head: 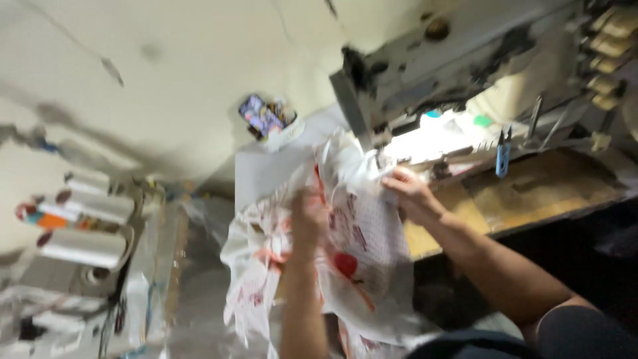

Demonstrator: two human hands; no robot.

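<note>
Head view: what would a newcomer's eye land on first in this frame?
First, the crumpled white fabric with red print bunched in the centre, gripped by both hands: the left hand in its middle, the right hand at its upper edge. Next, the worn grey industrial sewing machine at upper right, brightly lit beneath, on a wooden table. At far left, white thread cones lie stacked, blurred.
</note>
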